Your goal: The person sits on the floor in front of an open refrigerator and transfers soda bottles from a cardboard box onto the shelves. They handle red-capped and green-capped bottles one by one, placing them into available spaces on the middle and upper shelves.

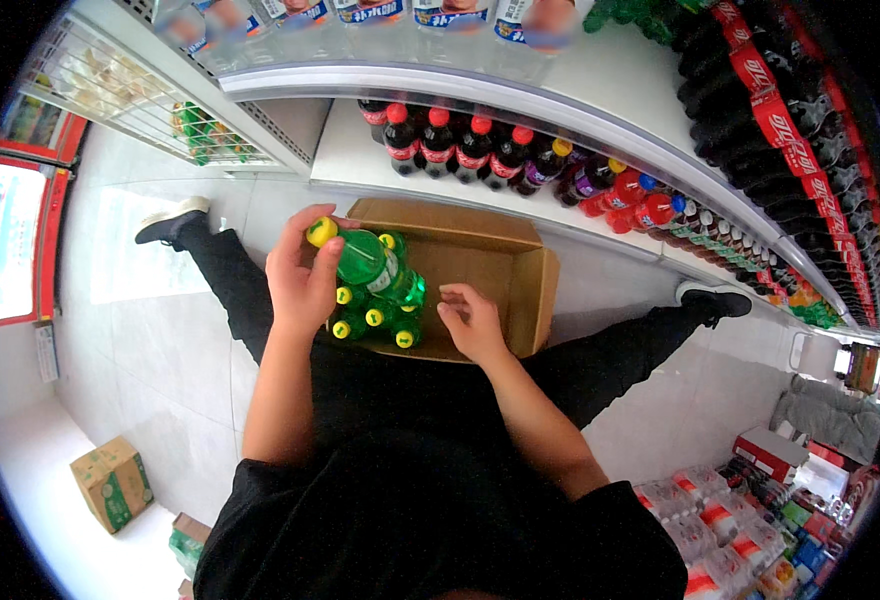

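Observation:
My left hand (301, 274) grips a green plastic bottle (365, 259) by its yellow cap and neck. The bottle is tilted, its base pointing down to the right, above an open cardboard box (477, 262) on the floor between my legs. Several green bottles with yellow caps (375, 317) stand upright in the left part of the box; the held bottle hides some of them. Over the box's right part is my right hand (472, 319), holding nothing, fingers slightly curled and apart.
Beyond the box, a low shelf (342, 154) holds cola bottles (437, 146) and other drinks. Above it runs an upper shelf's edge (425, 79). A closed carton (112, 484) lies at lower left; wrapped bottle packs (717, 517) are stacked at lower right.

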The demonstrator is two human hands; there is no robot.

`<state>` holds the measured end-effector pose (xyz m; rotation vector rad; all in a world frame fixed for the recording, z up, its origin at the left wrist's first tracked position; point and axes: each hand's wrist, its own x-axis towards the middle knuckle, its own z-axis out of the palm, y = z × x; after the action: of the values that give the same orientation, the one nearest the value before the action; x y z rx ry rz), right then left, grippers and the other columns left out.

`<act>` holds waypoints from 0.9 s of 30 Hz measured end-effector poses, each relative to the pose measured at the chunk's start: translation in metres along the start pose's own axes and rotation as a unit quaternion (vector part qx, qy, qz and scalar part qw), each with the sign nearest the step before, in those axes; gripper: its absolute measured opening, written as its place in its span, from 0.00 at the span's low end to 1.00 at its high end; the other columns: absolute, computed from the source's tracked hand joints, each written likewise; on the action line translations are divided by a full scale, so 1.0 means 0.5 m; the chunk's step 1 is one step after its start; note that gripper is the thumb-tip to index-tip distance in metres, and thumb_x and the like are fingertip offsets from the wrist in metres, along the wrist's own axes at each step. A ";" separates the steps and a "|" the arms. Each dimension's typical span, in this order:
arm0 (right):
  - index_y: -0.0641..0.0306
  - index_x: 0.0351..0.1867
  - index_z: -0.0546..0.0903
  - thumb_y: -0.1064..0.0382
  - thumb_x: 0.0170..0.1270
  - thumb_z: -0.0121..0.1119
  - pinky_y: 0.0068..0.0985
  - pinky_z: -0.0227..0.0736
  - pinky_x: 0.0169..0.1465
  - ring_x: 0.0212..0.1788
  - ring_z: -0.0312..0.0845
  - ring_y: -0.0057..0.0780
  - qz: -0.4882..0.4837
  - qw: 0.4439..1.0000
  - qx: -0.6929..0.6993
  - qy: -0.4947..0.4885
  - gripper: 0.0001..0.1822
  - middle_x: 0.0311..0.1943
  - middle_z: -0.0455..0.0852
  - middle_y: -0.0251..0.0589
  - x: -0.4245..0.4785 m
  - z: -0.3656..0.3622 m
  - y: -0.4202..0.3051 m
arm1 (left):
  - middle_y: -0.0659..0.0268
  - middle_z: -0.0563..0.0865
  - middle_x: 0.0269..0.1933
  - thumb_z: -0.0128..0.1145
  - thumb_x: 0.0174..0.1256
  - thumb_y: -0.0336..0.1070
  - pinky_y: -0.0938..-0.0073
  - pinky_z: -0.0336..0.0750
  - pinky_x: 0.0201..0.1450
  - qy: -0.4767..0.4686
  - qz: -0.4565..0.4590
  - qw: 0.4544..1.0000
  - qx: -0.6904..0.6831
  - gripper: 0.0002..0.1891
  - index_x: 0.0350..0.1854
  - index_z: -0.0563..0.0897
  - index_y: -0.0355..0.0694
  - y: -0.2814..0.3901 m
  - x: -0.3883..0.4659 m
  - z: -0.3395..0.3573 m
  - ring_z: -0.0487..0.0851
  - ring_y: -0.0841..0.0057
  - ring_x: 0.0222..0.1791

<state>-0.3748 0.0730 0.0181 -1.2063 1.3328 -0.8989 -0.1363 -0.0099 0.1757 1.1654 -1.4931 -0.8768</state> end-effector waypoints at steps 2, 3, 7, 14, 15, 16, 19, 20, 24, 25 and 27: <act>0.66 0.64 0.77 0.59 0.63 0.72 0.39 0.76 0.64 0.61 0.82 0.47 -0.113 0.994 0.012 0.002 0.29 0.59 0.83 0.54 -0.011 0.019 -0.067 | 0.54 0.90 0.44 0.57 0.78 0.30 0.70 0.83 0.52 0.011 0.006 0.996 -0.084 0.17 0.65 0.76 0.32 0.015 0.010 0.018 0.90 0.67 0.49; 0.67 0.66 0.75 0.57 0.62 0.74 0.40 0.74 0.67 0.64 0.80 0.48 -0.167 0.986 0.017 0.006 0.34 0.62 0.82 0.55 -0.022 0.024 -0.112 | 0.55 0.90 0.43 0.57 0.79 0.33 0.70 0.84 0.51 0.001 -0.002 0.992 -0.129 0.18 0.65 0.76 0.32 0.025 0.013 0.031 0.90 0.67 0.47; 0.70 0.71 0.66 0.52 0.55 0.79 0.43 0.74 0.67 0.64 0.80 0.53 -0.074 0.995 -0.015 -0.068 0.47 0.62 0.81 0.61 -0.062 0.023 -0.253 | 0.56 0.88 0.39 0.56 0.81 0.42 0.71 0.83 0.44 -0.044 -0.059 0.959 -0.272 0.21 0.67 0.76 0.32 0.066 0.015 0.087 0.90 0.68 0.40; 0.68 0.68 0.68 0.55 0.55 0.80 0.37 0.75 0.65 0.60 0.81 0.37 -0.048 0.995 0.088 -0.020 0.44 0.58 0.83 0.48 -0.103 -0.031 -0.307 | 0.57 0.88 0.50 0.47 0.84 0.48 0.67 0.83 0.48 -0.041 -0.055 0.946 -0.316 0.26 0.71 0.71 0.33 0.013 -0.016 0.144 0.88 0.67 0.46; 0.67 0.69 0.68 0.56 0.55 0.80 0.36 0.74 0.66 0.61 0.79 0.33 -0.057 0.987 0.151 0.006 0.43 0.59 0.82 0.45 -0.100 -0.053 -0.316 | 0.57 0.88 0.51 0.50 0.83 0.46 0.67 0.82 0.50 -0.078 -0.071 0.967 -0.232 0.23 0.67 0.75 0.33 -0.010 -0.020 0.146 0.87 0.72 0.48; 0.66 0.69 0.68 0.57 0.54 0.81 0.35 0.73 0.66 0.61 0.79 0.32 -0.071 0.986 0.151 0.016 0.44 0.59 0.81 0.43 -0.091 -0.081 -0.328 | 0.56 0.88 0.49 0.53 0.80 0.44 0.65 0.82 0.51 -0.105 -0.088 0.985 -0.110 0.20 0.63 0.78 0.34 -0.031 -0.031 0.148 0.88 0.69 0.48; 0.65 0.71 0.66 0.58 0.53 0.83 0.34 0.73 0.66 0.61 0.78 0.32 -0.171 0.961 0.191 0.104 0.47 0.60 0.80 0.40 -0.038 -0.164 -0.391 | 0.52 0.87 0.46 0.64 0.69 0.39 0.57 0.81 0.50 -0.159 -0.031 0.947 0.276 0.15 0.51 0.82 0.36 -0.115 -0.087 0.162 0.87 0.57 0.49; 0.66 0.70 0.67 0.58 0.55 0.81 0.36 0.79 0.59 0.56 0.82 0.35 -0.244 0.947 0.159 0.135 0.44 0.58 0.81 0.42 -0.008 -0.198 -0.420 | 0.52 0.85 0.44 0.65 0.65 0.39 0.49 0.79 0.49 -0.160 -0.038 0.928 0.334 0.15 0.49 0.82 0.36 -0.148 -0.116 0.174 0.85 0.49 0.48; 0.66 0.69 0.69 0.68 0.60 0.77 0.37 0.80 0.60 0.53 0.84 0.35 -0.389 0.894 0.053 0.217 0.38 0.58 0.83 0.44 0.126 -0.324 -0.525 | 0.54 0.85 0.44 0.64 0.64 0.40 0.49 0.79 0.47 -0.199 -0.027 0.866 0.458 0.13 0.45 0.80 0.39 -0.202 -0.189 0.191 0.86 0.53 0.46; 0.67 0.68 0.70 0.71 0.60 0.77 0.35 0.78 0.62 0.54 0.84 0.33 -0.399 0.887 0.015 0.233 0.36 0.58 0.83 0.43 0.161 -0.347 -0.553 | 0.55 0.85 0.44 0.64 0.64 0.41 0.49 0.80 0.47 -0.223 -0.049 0.854 0.467 0.14 0.46 0.80 0.38 -0.203 -0.195 0.188 0.86 0.54 0.46; 0.68 0.65 0.72 0.71 0.60 0.76 0.30 0.75 0.63 0.55 0.82 0.29 -0.410 0.871 -0.084 0.258 0.33 0.56 0.85 0.42 0.243 -0.398 -0.591 | 0.55 0.85 0.45 0.64 0.64 0.41 0.49 0.80 0.46 -0.240 -0.067 0.841 0.480 0.14 0.46 0.80 0.39 -0.216 -0.200 0.185 0.87 0.55 0.46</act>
<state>-0.5116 -0.1289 0.3051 -1.8015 1.3105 -1.8422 -0.1985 0.0535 0.0265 1.8677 -2.4296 -0.4910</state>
